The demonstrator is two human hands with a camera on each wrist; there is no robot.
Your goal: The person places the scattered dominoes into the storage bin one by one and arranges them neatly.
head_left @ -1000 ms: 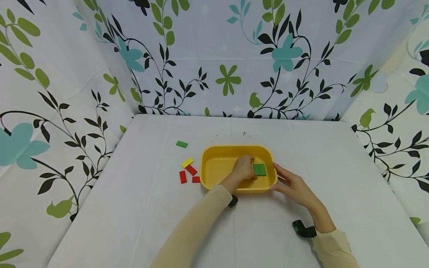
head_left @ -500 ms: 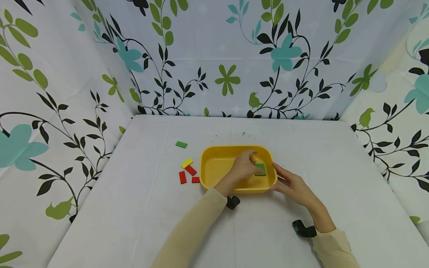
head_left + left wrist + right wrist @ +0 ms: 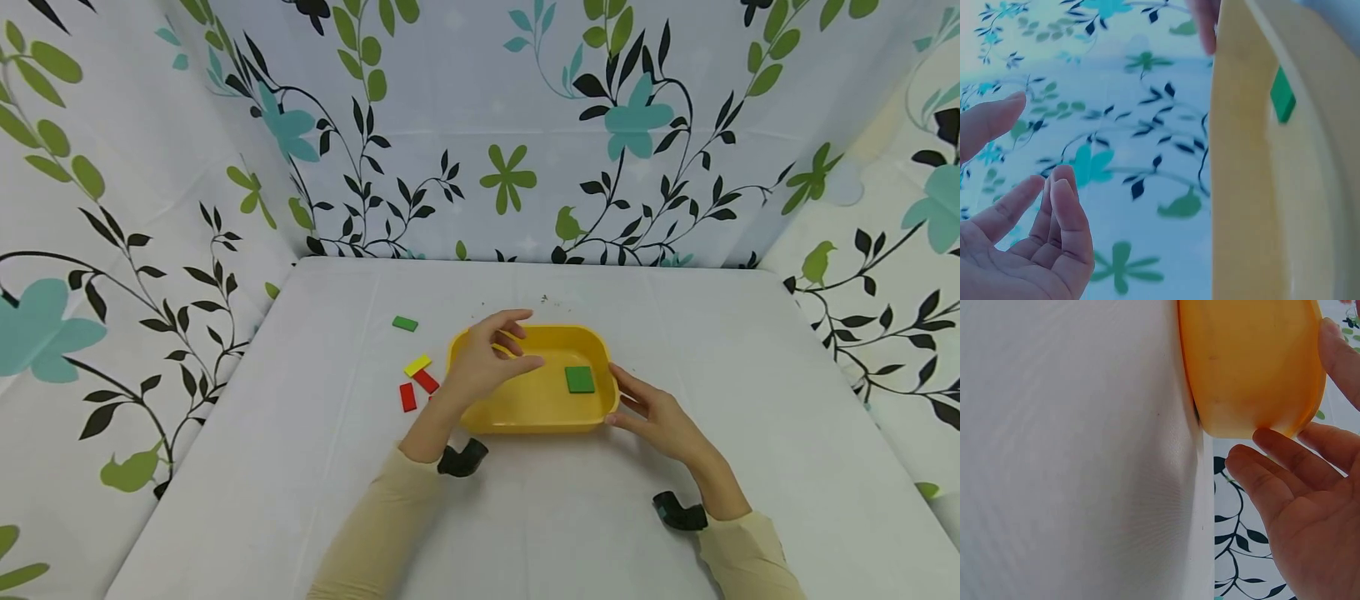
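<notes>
A yellow plastic tray (image 3: 558, 412) stands on the white table. Toward its right end lies a flat green square (image 3: 580, 380); whether this is one piece or several set together I cannot tell. My left hand (image 3: 480, 362) hovers over the tray's left end, thumb and fingers apart, holding nothing. In the left wrist view the left hand (image 3: 1041, 244) has loosely bent fingers. My right hand (image 3: 656, 417) touches the tray's right end from outside, with the thumb at the near corner. In the right wrist view its fairly straight fingers (image 3: 1300, 462) rest around the tray's end.
Left of the tray lie a yellow piece (image 3: 417, 365), a red piece (image 3: 408, 397) and another red piece (image 3: 426, 382). One more red piece is mostly hidden by my left hand. Farther back is a green piece (image 3: 405, 323). Patterned curtain (image 3: 510, 125) surrounds the table.
My left hand has left the green square, lifting and moving left to the tray's left end, its fingers spreading. The green square stays in the tray. My right hand has not moved.
</notes>
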